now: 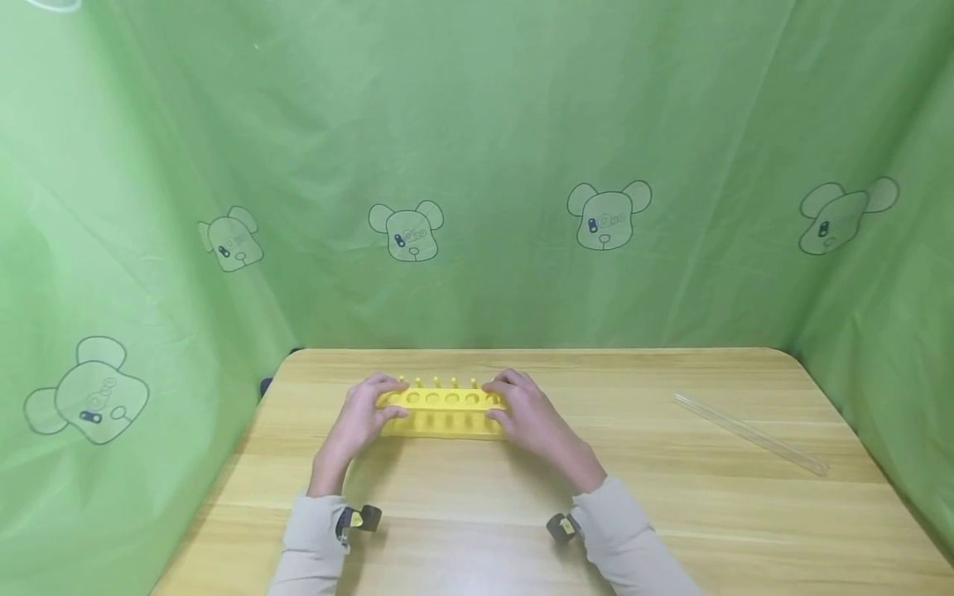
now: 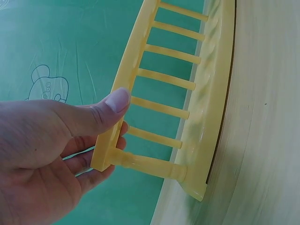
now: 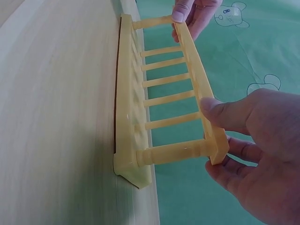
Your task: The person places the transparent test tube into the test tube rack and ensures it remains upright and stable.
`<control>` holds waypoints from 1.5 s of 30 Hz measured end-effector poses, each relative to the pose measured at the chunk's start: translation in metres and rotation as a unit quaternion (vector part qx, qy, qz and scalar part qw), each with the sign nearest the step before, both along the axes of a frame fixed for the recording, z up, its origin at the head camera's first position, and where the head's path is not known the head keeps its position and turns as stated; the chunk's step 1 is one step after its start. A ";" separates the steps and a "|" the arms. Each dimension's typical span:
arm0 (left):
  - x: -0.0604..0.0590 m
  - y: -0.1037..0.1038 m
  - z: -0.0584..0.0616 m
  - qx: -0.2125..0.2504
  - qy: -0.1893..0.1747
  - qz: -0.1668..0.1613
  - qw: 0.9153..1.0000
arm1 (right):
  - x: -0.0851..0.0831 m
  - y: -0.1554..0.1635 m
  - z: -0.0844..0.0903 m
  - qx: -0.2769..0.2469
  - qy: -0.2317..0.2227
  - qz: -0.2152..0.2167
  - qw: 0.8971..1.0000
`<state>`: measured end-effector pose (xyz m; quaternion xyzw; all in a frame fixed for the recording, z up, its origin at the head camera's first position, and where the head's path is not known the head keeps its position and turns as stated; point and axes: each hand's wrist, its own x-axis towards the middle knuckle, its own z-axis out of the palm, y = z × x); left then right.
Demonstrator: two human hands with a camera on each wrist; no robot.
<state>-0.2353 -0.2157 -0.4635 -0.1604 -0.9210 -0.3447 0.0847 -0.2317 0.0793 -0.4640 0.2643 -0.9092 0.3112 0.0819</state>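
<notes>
A yellow plastic test tube rack (image 1: 443,410) stands on the wooden table (image 1: 522,497), towards the back left. My left hand (image 1: 361,414) pinches the rack's left end, thumb on the top plate (image 2: 117,122) and fingers behind it. My right hand (image 1: 525,414) grips the right end the same way, thumb across the top plate (image 3: 206,108). The rack's base (image 3: 126,108) rests flat on the table. Its round holes hold nothing. In the right wrist view the left hand (image 3: 190,16) shows at the rack's far end.
A clear glass tube (image 1: 749,433) lies diagonally on the table at the right. Green sheeting printed with bears (image 1: 477,165) closes in the back and both sides. The table's left edge is close to the rack.
</notes>
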 end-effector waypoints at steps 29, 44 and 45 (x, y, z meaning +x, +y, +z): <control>-0.001 0.010 0.003 -0.007 0.010 -0.007 1.000 | -0.002 0.012 -0.001 0.003 0.001 0.000 1.000; -0.002 0.020 0.002 -0.007 -0.005 -0.005 1.000 | 0.000 0.020 0.001 0.005 0.003 -0.008 1.000; -0.002 0.021 0.002 -0.008 -0.005 -0.004 1.000 | 0.000 0.021 0.001 0.006 0.001 -0.008 1.000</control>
